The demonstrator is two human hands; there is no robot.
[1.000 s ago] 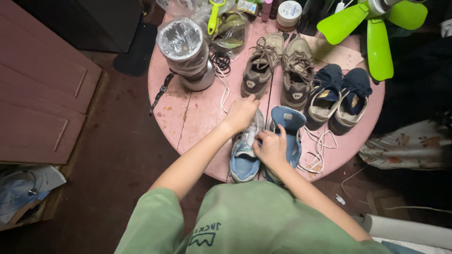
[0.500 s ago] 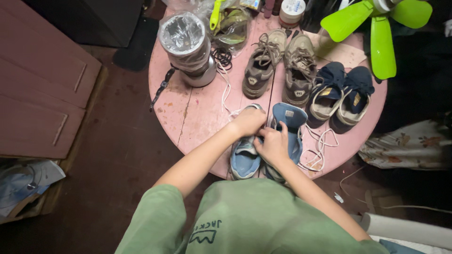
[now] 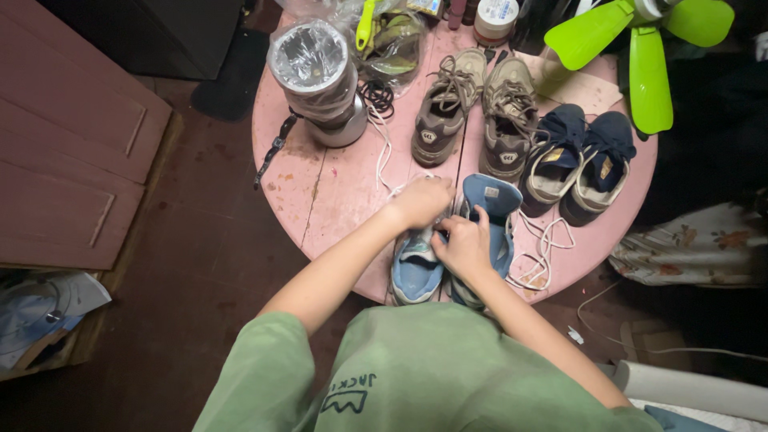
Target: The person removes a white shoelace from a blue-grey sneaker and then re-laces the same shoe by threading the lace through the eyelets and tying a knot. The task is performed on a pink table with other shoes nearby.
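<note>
- six shoes on the pink table [image 3: 336,200], so three pairs
- two light blue ones: left [image 3: 416,268], right [image 3: 490,220]
- two grey-brown laced ones: [image 3: 444,108] and [image 3: 506,120]
- two navy ones: [image 3: 552,152] and [image 3: 596,164]
- two hands on the blue pair: left hand [image 3: 420,202], right hand [image 3: 464,248]
- one fan [image 3: 640,40], three green blades showing
- one foil-wrapped pot [image 3: 316,76]
- one white-lidded jar [image 3: 494,18]
- one loose white lace [image 3: 544,252]

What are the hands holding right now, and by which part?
Both the left hand and the right hand grip the left blue sneaker at its laced upper middle; the exact finger hold is hidden.
</note>
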